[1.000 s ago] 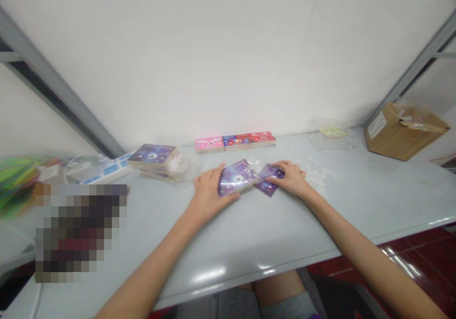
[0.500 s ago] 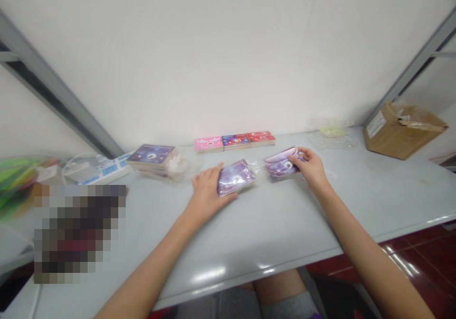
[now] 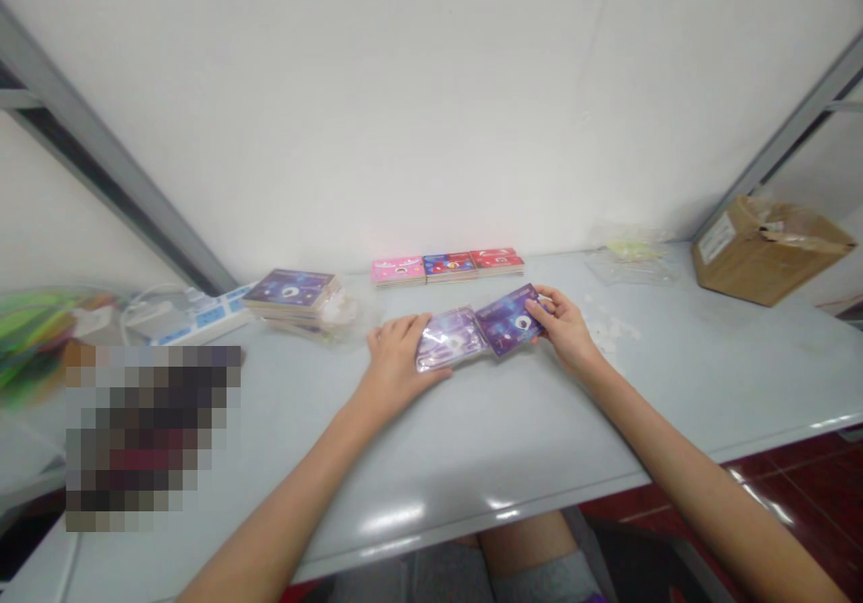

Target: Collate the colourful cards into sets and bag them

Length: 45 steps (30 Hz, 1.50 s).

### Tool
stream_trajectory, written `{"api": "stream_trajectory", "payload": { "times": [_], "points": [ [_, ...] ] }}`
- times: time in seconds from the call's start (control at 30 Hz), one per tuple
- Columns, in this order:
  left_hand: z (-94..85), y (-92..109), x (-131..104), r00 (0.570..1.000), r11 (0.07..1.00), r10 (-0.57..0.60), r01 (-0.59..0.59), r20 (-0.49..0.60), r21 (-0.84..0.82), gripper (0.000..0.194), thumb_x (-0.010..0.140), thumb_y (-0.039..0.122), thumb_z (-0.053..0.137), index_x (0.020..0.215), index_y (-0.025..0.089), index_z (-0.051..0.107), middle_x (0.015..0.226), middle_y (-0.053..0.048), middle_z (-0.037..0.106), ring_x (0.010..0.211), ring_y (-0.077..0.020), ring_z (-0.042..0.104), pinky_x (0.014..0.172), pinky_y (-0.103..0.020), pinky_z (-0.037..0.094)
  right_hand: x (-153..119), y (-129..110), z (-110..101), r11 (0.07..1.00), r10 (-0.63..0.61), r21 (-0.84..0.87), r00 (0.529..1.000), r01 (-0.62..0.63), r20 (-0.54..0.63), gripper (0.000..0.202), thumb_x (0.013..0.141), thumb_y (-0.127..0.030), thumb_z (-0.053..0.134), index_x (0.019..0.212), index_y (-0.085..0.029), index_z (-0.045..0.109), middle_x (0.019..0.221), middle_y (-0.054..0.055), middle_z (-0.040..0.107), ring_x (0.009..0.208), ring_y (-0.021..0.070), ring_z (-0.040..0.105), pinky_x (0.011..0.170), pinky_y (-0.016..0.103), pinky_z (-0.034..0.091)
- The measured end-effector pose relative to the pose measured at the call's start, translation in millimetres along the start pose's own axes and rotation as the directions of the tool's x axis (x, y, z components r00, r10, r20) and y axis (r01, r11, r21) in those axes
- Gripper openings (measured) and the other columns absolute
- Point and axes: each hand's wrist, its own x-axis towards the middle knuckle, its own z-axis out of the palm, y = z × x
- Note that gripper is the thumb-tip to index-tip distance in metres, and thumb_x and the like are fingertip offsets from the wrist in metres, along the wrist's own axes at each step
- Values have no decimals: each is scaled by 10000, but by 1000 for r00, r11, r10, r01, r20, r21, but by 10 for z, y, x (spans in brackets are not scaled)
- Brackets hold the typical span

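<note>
My left hand (image 3: 397, 360) grips a pack of purple cards (image 3: 450, 341) in a shiny clear plastic bag, thumb at the near edge and fingers along the far left side. The pack rests on the table. Between the thumb and fingers of my right hand (image 3: 563, 324) is a dark purple-blue card (image 3: 509, 320) with a round white mark. Its left edge meets the right end of the bagged pack. Whether more than one card is pinched there, I cannot tell.
Behind the hands, by the wall, lie pink, blue-red and red card stacks (image 3: 447, 267). A purple card stack (image 3: 289, 290) in plastic sits left, near a power strip (image 3: 209, 315). Clear plastic bags (image 3: 630, 260) and a cardboard box (image 3: 769, 257) are right. A blurred-out patch covers the near left.
My right hand has moved left, bringing its card against the bagged pack. A darker card face with a round white mark now shows in it. My left hand stays nearly in place.
</note>
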Motion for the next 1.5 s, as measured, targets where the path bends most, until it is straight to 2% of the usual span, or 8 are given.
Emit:
{"api": "stream_trajectory", "payload": {
  "times": [0.2, 0.43, 0.67, 0.8, 1.23, 1.37, 1.43, 1.5],
  "points": [
    [16, -14, -10, 999, 999, 39, -38, 16, -19, 725, 640, 482, 679, 1239, 184, 400, 1195, -108, 482, 1110, -282, 396, 922, -413, 224, 38, -11, -81, 999, -36, -43, 991, 31, -125, 488, 581, -428, 693, 968, -179, 530, 655, -39, 560, 441, 68, 462, 334, 177, 378],
    [53, -46, -19, 998, 998, 63, -63, 15, -9, 750, 638, 503, 676, 1255, 174, 404, 1178, -108, 487, 1100, -275, 395, 926, -410, 223, 18, -17, -49, 1000, 15, -27, 999, -15, -30, 475, 592, -419, 684, 968, -172, 531, 649, -41, 551, 449, 68, 466, 329, 169, 366],
    [49, -48, -21, 999, 999, 39, -39, 20, -8, 755, 650, 523, 657, 1262, 162, 402, 1179, -116, 485, 1098, -272, 391, 933, -412, 222, 40, -7, -99, 997, 23, -76, 996, -29, -83, 468, 581, -413, 686, 950, -164, 541, 586, -54, 531, 413, 67, 443, 318, 177, 353],
    [42, -49, -20, 997, 997, 74, -74, 26, -17, 765, 654, 526, 654, 1278, 173, 388, 1179, -110, 480, 1093, -268, 392, 934, -409, 223, 23, 3, -50, 999, 26, -34, 999, -28, -33, 469, 590, -406, 689, 968, -168, 547, 626, -44, 552, 436, 67, 465, 333, 171, 360],
    [3, -26, -18, 995, 996, 89, -88, 45, -24, 810, 640, 573, 638, 1293, 174, 374, 1187, -112, 463, 1100, -281, 388, 941, -417, 229, -30, 92, 89, 991, 54, 125, 996, -46, -67, 430, 586, -380, 710, 935, -177, 561, 632, -37, 564, 481, 81, 484, 350, 175, 388],
    [8, -10, -28, 995, 996, 83, -82, 48, -22, 799, 651, 582, 621, 1288, 164, 382, 1172, -117, 472, 1088, -281, 395, 930, -413, 242, -106, 71, 181, 995, 60, 72, 994, -66, 87, 504, 651, -398, 663, 1099, -192, 561, 768, 5, 644, 559, 107, 544, 442, 213, 452],
    [12, -10, -25, 996, 997, 71, -70, 48, -24, 786, 659, 574, 618, 1287, 164, 382, 1170, -116, 475, 1082, -281, 400, 928, -415, 244, -142, 42, 203, 996, 66, 40, 973, -76, 220, 515, 696, -414, 623, 1165, -214, 548, 979, 33, 652, 720, 145, 595, 575, 257, 497],
    [14, -18, -18, 997, 998, 61, -60, 45, -21, 786, 657, 560, 627, 1289, 163, 378, 1172, -115, 476, 1083, -282, 399, 928, -418, 244, -166, 11, 200, 998, 51, 18, 945, -60, 322, 493, 729, -424, 592, 1184, -243, 541, 1186, 23, 570, 951, 186, 572, 763, 304, 484]
  ]
}}
